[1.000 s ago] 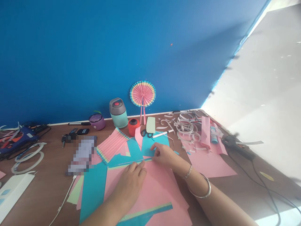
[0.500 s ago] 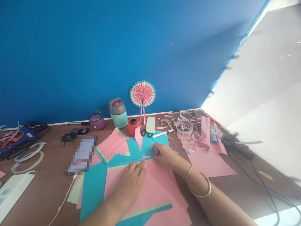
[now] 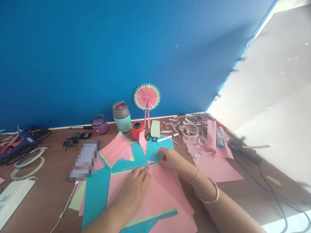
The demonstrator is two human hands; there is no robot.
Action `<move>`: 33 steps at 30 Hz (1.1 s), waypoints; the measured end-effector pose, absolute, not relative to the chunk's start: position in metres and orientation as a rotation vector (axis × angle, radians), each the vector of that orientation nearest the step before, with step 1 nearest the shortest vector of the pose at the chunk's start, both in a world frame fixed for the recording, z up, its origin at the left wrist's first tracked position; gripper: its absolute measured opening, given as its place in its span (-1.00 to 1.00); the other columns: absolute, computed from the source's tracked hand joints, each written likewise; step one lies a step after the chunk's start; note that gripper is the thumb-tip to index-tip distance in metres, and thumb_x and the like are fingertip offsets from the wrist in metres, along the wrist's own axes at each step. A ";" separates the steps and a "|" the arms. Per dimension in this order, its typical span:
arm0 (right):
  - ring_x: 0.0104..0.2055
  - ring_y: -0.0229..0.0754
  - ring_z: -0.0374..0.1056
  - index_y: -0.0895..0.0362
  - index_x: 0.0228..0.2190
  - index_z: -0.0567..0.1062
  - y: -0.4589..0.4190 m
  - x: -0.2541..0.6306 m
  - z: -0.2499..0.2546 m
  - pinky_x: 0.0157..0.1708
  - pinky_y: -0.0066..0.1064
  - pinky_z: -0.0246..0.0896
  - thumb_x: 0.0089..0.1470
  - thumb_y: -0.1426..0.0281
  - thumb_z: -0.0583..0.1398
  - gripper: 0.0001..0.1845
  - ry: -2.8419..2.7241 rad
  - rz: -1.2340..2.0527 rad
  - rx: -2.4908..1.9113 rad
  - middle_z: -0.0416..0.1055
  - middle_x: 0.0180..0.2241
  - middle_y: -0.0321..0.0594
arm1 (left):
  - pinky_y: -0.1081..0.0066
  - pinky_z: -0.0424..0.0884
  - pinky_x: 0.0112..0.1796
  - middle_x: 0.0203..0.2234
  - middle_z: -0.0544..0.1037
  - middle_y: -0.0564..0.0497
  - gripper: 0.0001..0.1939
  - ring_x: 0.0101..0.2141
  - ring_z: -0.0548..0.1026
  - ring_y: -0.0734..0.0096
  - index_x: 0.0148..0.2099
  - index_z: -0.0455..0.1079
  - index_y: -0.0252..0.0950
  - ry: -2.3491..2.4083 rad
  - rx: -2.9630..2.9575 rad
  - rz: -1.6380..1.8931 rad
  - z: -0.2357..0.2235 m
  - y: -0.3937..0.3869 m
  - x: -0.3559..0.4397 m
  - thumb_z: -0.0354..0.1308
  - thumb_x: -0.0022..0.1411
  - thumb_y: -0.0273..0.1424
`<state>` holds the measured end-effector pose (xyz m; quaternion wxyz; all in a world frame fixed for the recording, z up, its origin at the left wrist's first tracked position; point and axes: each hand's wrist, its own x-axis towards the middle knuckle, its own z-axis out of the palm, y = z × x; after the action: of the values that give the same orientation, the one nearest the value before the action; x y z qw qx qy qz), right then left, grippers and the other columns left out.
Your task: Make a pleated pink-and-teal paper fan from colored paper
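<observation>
The left hand (image 3: 136,185) lies open on the pink sheet (image 3: 160,191) atop the counter (image 3: 52,184); the right hand (image 3: 171,160) curls at its far edge, pinching or not I can't tell. The lidded flask (image 3: 123,123) hides its contents.

Two hands (image 3: 135,183) are resting at the lower centre of the frame, two bracelets (image 3: 196,176) showing further right. One round fan (image 3: 147,97), one flask (image 3: 123,123), one red container (image 3: 138,132) and one purple cup (image 3: 100,127) are standing around mid-frame, one pleated sheet (image 3: 116,149) and one white marker (image 3: 167,138) lying below.
</observation>
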<state>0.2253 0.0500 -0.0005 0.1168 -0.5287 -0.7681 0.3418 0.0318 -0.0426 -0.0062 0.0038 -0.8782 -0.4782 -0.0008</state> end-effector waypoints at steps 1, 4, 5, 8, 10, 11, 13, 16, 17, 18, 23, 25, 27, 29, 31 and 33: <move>-0.49 -0.29 0.27 0.15 -0.20 0.39 0.050 0.226 0.000 -0.56 -0.53 -0.03 -0.12 0.59 0.09 -0.64 -2.245 1.008 -1.547 0.41 -0.52 -0.33 | 0.18 0.40 -0.20 0.07 0.39 -0.11 -0.65 -0.18 0.41 0.18 -0.19 0.35 -0.31 -1.498 -2.752 -0.002 -0.006 -0.043 0.032 -0.11 0.09 -0.74; -0.49 -0.29 0.27 0.15 -0.20 0.39 0.050 0.226 0.001 -0.55 -0.52 -0.02 -0.13 0.60 0.07 -0.63 -2.238 1.008 -1.558 0.40 -0.52 -0.34 | 0.18 0.40 -0.20 0.07 0.39 -0.10 -0.66 -0.19 0.41 0.19 -0.20 0.35 -0.31 -1.492 -2.760 0.012 -0.005 -0.043 0.032 -0.11 0.10 -0.73; -0.49 -0.29 0.27 0.16 -0.21 0.39 0.050 0.226 0.000 -0.55 -0.52 -0.02 -0.13 0.61 0.07 -0.62 -2.240 1.003 -1.561 0.40 -0.53 -0.34 | 0.18 0.40 -0.19 0.07 0.39 -0.10 -0.66 -0.19 0.41 0.19 -0.19 0.36 -0.31 -1.492 -2.759 0.016 -0.005 -0.044 0.032 -0.11 0.11 -0.73; -0.49 -0.29 0.26 0.16 -0.20 0.40 0.051 0.226 -0.001 -0.55 -0.52 -0.02 -0.16 0.62 0.08 -0.60 -2.247 0.977 -1.566 0.38 -0.55 -0.35 | 0.17 0.40 -0.19 0.07 0.40 -0.12 -0.66 -0.19 0.41 0.18 -0.19 0.36 -0.32 -1.493 -2.755 0.016 -0.005 -0.043 0.032 -0.11 0.11 -0.73; -0.50 -0.29 0.26 0.16 -0.19 0.40 0.051 0.226 -0.002 -0.56 -0.52 -0.03 -0.16 0.62 0.08 -0.59 -2.247 0.963 -1.574 0.38 -0.55 -0.36 | 0.16 0.40 -0.19 0.06 0.40 -0.12 -0.67 -0.18 0.41 0.17 -0.18 0.36 -0.32 -1.492 -2.754 0.008 -0.005 -0.043 0.032 -0.10 0.12 -0.72; -0.50 -0.29 0.26 0.16 -0.19 0.39 0.051 0.226 -0.003 -0.56 -0.52 -0.04 -0.17 0.62 0.08 -0.58 -2.249 0.958 -1.574 0.39 -0.55 -0.35 | 0.16 0.40 -0.19 0.06 0.40 -0.12 -0.67 -0.19 0.41 0.17 -0.18 0.36 -0.32 -1.493 -2.753 0.006 -0.005 -0.043 0.033 -0.10 0.12 -0.72; -0.49 -0.29 0.27 0.16 -0.19 0.39 0.051 0.226 -0.003 -0.56 -0.52 -0.06 -0.17 0.62 0.07 -0.58 -2.256 0.948 -1.577 0.39 -0.54 -0.35 | 0.17 0.40 -0.19 0.06 0.40 -0.12 -0.66 -0.18 0.41 0.18 -0.17 0.36 -0.32 -1.494 -2.753 0.003 -0.004 -0.043 0.033 -0.10 0.12 -0.72; -0.48 -0.29 0.26 0.15 -0.19 0.39 0.051 0.225 -0.003 -0.55 -0.52 -0.08 -0.16 0.62 0.08 -0.58 -2.266 0.936 -1.596 0.41 -0.53 -0.34 | 0.18 0.40 -0.20 0.06 0.41 -0.12 -0.65 -0.19 0.42 0.18 -0.16 0.36 -0.32 -1.482 -2.746 0.019 -0.004 -0.042 0.033 -0.10 0.10 -0.73; -0.48 -0.29 0.26 0.15 -0.19 0.39 0.051 0.225 -0.003 -0.55 -0.52 -0.09 -0.16 0.61 0.09 -0.59 -2.268 0.934 -1.608 0.42 -0.52 -0.34 | 0.18 0.40 -0.20 0.05 0.41 -0.12 -0.64 -0.19 0.42 0.18 -0.16 0.36 -0.32 -1.472 -2.741 0.032 -0.005 -0.042 0.033 -0.10 0.09 -0.74; -0.47 -0.29 0.26 0.14 -0.19 0.40 0.051 0.225 -0.003 -0.55 -0.52 -0.10 -0.16 0.61 0.09 -0.59 -2.270 0.933 -1.618 0.43 -0.50 -0.33 | 0.18 0.40 -0.20 0.05 0.41 -0.12 -0.62 -0.19 0.42 0.18 -0.16 0.36 -0.32 -1.461 -2.734 0.047 -0.005 -0.042 0.033 -0.10 0.08 -0.75; -0.44 -0.28 0.27 0.12 -0.18 0.39 0.050 0.224 -0.004 -0.55 -0.51 -0.12 -0.17 0.60 0.09 -0.57 -2.280 0.883 -1.647 0.45 -0.48 -0.33 | 0.16 0.40 -0.19 0.07 0.39 -0.13 -0.63 -0.18 0.43 0.17 -0.15 0.36 -0.33 -1.437 -2.722 0.055 -0.009 -0.042 0.033 -0.09 0.07 -0.74; -0.44 -0.27 0.27 0.13 -0.18 0.40 0.050 0.224 -0.004 -0.55 -0.50 -0.12 -0.17 0.57 0.11 -0.58 -2.286 0.872 -1.670 0.44 -0.49 -0.33 | 0.16 0.40 -0.18 0.08 0.39 -0.12 -0.64 -0.18 0.43 0.18 -0.16 0.37 -0.32 -1.456 -2.731 0.055 -0.009 -0.043 0.032 -0.09 0.08 -0.73; -0.45 -0.27 0.26 0.14 -0.18 0.40 0.050 0.224 -0.002 -0.55 -0.50 -0.12 -0.17 0.56 0.12 -0.59 -2.292 0.872 -1.696 0.44 -0.49 -0.32 | 0.18 0.40 -0.19 0.08 0.39 -0.10 -0.64 -0.18 0.43 0.19 -0.17 0.37 -0.31 -1.473 -2.737 0.070 -0.008 -0.043 0.032 -0.09 0.08 -0.73; -0.45 -0.27 0.25 0.14 -0.19 0.41 0.051 0.225 0.001 -0.54 -0.50 -0.12 -0.17 0.53 0.14 -0.60 -2.293 0.867 -1.715 0.43 -0.48 -0.31 | 0.18 0.40 -0.18 0.08 0.39 -0.09 -0.63 -0.17 0.43 0.19 -0.18 0.37 -0.31 -1.484 -2.738 0.085 -0.007 -0.043 0.032 -0.09 0.08 -0.74; -0.44 -0.27 0.24 0.14 -0.20 0.42 0.052 0.228 0.005 -0.53 -0.50 -0.11 -0.17 0.52 0.16 -0.62 -2.292 0.845 -1.748 0.42 -0.48 -0.30 | 0.19 0.40 -0.18 0.08 0.39 -0.08 -0.63 -0.15 0.43 0.20 -0.18 0.37 -0.31 -1.488 -2.741 0.086 -0.005 -0.043 0.032 -0.09 0.07 -0.74; -0.44 -0.27 0.24 0.13 -0.22 0.43 0.054 0.233 0.008 -0.53 -0.50 -0.12 -0.17 0.53 0.16 -0.64 -2.288 0.826 -1.785 0.41 -0.48 -0.31 | 0.21 0.41 -0.18 0.09 0.38 -0.08 -0.64 -0.15 0.43 0.20 -0.19 0.37 -0.31 -1.490 -2.742 0.076 -0.005 -0.042 0.032 -0.09 0.07 -0.74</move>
<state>0.2327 0.0543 0.0082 0.0620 -0.5904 -0.7568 0.2734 0.0323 -0.0424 -0.0047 0.0101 -0.8783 -0.4773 0.0243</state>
